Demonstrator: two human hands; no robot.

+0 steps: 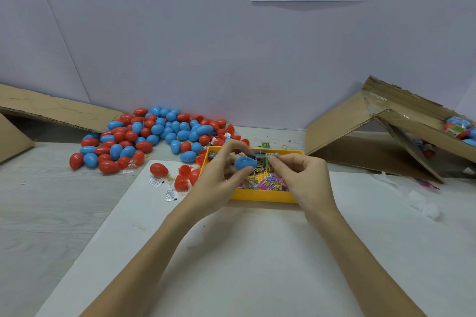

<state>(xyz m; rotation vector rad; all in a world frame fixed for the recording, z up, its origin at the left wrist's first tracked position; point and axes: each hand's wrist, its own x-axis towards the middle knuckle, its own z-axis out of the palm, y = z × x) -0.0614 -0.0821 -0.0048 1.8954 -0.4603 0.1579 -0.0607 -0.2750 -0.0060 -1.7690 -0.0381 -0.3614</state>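
Note:
My left hand [221, 177] grips a blue plastic egg half [244, 163] above the yellow tray [262, 197]. Its open end faces right. My right hand [301, 177] pinches a small packet with a dark toy [265, 159] at the mouth of the egg half. The tray holds several small colourful packets [268, 183]. Both hands meet over the tray's middle.
A heap of red and blue eggs [152, 134] lies at the back left. Loose red egg halves [185, 177] and small white sachets [170, 194] sit left of the tray. A cardboard box [386, 134] with wrapped eggs stands right; cardboard flap [51, 110] at left. White sheet [244, 252] underlies the hands.

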